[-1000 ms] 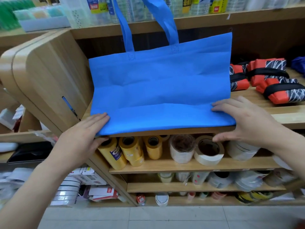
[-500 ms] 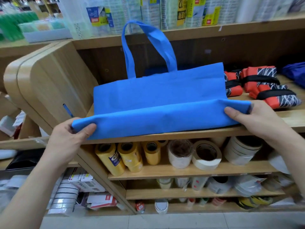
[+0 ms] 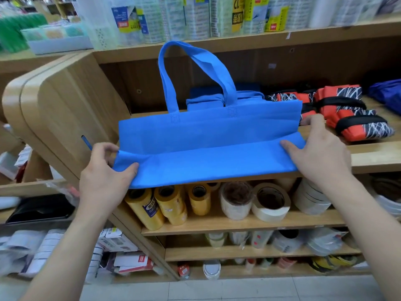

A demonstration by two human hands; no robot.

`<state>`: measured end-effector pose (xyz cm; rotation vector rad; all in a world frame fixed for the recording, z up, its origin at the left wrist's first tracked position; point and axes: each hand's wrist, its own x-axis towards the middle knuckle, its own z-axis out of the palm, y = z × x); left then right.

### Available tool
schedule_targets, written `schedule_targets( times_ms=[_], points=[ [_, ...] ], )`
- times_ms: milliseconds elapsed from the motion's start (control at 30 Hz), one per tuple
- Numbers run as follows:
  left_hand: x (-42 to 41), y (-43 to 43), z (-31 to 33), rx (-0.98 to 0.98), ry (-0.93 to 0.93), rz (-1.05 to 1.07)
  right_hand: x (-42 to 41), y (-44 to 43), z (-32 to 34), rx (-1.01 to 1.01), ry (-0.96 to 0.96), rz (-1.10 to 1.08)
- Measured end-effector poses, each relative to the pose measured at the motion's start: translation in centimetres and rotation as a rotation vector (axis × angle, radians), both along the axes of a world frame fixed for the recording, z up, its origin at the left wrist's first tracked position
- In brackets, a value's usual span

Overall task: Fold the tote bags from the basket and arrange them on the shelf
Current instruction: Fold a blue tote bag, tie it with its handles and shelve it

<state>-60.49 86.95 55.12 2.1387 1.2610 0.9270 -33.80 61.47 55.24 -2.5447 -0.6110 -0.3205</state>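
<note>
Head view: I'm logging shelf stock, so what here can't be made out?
Head view:
- Basket: outside the frame.
- Folded blue stack: count hidden behind the blue tote bag.
- Top-shelf package labels: blurred.
- Purple item: cut off by the right edge.

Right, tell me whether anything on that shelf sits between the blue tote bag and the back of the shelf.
Yes. A folded blue bag lies directly behind the blue tote bag, further back on the shelf. The orange patterned bags lie to its right, not behind. The left hand and right hand grip its front fold.
</note>
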Motion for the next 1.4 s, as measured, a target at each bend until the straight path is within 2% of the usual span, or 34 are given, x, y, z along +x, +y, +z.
schedule_targets(
  times_ms=[100,200,300,400,467,567,633,700,767,833,967,1067,1167,1233,1400],
  points=[
    [0.0,0.3,0.1,0.005,0.054,-0.027,0.3,-0.2,-0.4,0.031,-0.066,0.082],
    [0.0,0.7,0.4,0.04,0.087,-0.005,1.2,-0.4,-1.2,0.025,-0.319,0.317],
    [0.3,0.7,0.6,0.122,0.251,0.021,1.8,-1.2,-1.5,-0.076,-0.428,0.425],
    [0.3,0.6,0.0,0.378,0.344,-0.008,1.1,-1.7,0.1,-0.199,-0.195,0.47],
    [0.2,0.7,0.0,0.489,0.332,-0.226,0.6,-2.2,1.4,-0.303,0.005,0.474],
    [-0.8,0.9,0.7,0.175,0.475,-0.637,0.4,-2.5,2.7,-0.572,0.015,0.523],
    [-1.5,1.5,0.6,0.152,0.589,-0.684,0.7,-2.6,2.5,-0.594,-0.014,0.542],
    [-2.0,1.8,1.0,0.111,0.445,-0.613,1.5,-3.0,2.1,-0.469,0.008,0.561],
    [-2.2,2.0,1.8,-0.007,0.267,-0.514,2.1,-3.4,1.9,-0.223,0.11,0.598],
    [-2.1,2.4,2.4,-0.018,0.194,-0.451,2.1,-3.4,2.0,0.0,0.239,0.565],
    [-1.0,2.0,2.9,0.007,0.067,-0.283,2.1,-2.4,1.6,0.132,0.28,0.419],
    [0.0,1.3,3.0,0.021,0.043,-0.146,2.0,-1.6,1.9,0.243,0.32,0.335],
    [0.6,1.0,3.3,0.06,0.086,-0.074,1.9,-0.5,1.8,0.43,0.392,0.263],
    [0.8,1.0,3.6,0.087,0.196,-0.034,1.8,0.3,1.7,0.593,0.392,0.26],
    [0.9,0.8,4.8,0.223,0.707,0.015,1.6,1.4,2.4,0.781,0.263,0.364]
  ],
)
